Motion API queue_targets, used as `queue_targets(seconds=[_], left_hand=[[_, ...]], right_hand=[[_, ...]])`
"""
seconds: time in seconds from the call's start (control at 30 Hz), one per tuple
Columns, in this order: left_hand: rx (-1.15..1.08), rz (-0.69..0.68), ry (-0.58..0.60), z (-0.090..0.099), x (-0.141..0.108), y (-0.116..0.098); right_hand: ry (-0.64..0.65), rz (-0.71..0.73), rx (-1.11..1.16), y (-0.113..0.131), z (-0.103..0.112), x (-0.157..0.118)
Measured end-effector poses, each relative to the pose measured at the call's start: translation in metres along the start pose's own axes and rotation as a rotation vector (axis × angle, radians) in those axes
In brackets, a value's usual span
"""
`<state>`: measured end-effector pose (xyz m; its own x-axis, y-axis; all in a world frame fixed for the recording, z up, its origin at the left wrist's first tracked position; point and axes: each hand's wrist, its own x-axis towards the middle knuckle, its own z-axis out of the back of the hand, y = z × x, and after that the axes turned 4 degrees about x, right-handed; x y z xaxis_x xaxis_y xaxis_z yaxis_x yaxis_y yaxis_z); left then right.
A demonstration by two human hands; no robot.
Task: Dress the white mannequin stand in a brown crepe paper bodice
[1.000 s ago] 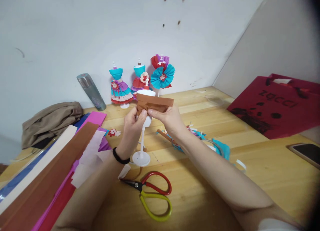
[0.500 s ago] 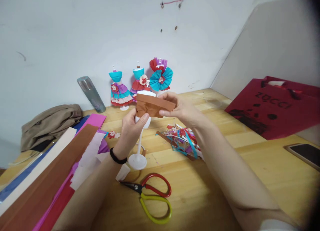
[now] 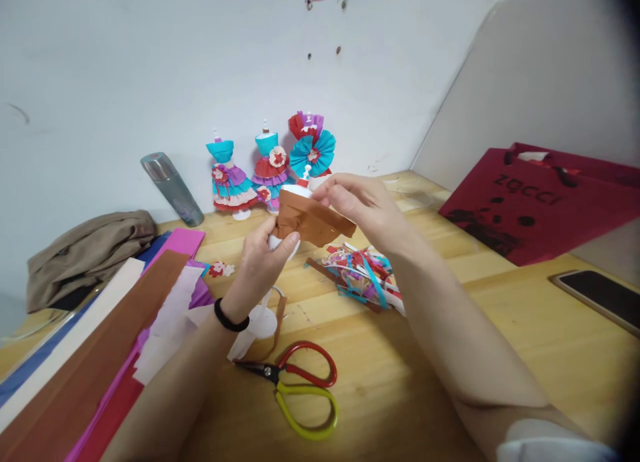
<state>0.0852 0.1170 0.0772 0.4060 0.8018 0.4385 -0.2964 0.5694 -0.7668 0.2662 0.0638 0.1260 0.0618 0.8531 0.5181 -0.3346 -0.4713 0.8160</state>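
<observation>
My left hand [image 3: 265, 252] is closed around a small white dress form [image 3: 295, 191], its thumb pressing a brown crepe paper strip [image 3: 313, 217] against the bodice. The form leans, and its round base [image 3: 263, 322] is partly hidden behind my left wrist. My right hand [image 3: 363, 205] is closed at the strip's upper edge, fingertips beside the form's shoulder. The strip's right end sticks out below those fingers. Scissors [image 3: 273, 373] with one red and one yellow handle lie on the table beneath my hands.
Dressed miniature forms [image 3: 233, 182] stand by the wall, near a flask [image 3: 173, 189]. Crepe paper sheets [image 3: 125, 329] and a brown cloth [image 3: 95, 255] lie left. Paper scraps [image 3: 363, 275] sit right of centre; a red bag [image 3: 540, 202] and phone [image 3: 605, 299] are farther right.
My right hand has shifted from the strip's right end up to its top edge near the form's shoulder. The strip's free end now slants downward, and the form tilts more.
</observation>
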Motion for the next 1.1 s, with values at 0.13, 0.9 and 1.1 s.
queue_targets(seconds=[0.13,0.9,1.1], left_hand=[[-0.087,0.03,0.069,0.001,-0.001,-0.003],[-0.76,0.298,0.233,0.005,0.004,0.0],[-0.771,0.328,0.254,0.008,0.006,0.001]], right_hand=[[-0.068,0.004,-0.02,-0.009,-0.004,0.004],[0.059,-0.109,0.176,-0.02,-0.003,0.008],[0.071,-0.185,0.316,-0.024,-0.005,0.009]])
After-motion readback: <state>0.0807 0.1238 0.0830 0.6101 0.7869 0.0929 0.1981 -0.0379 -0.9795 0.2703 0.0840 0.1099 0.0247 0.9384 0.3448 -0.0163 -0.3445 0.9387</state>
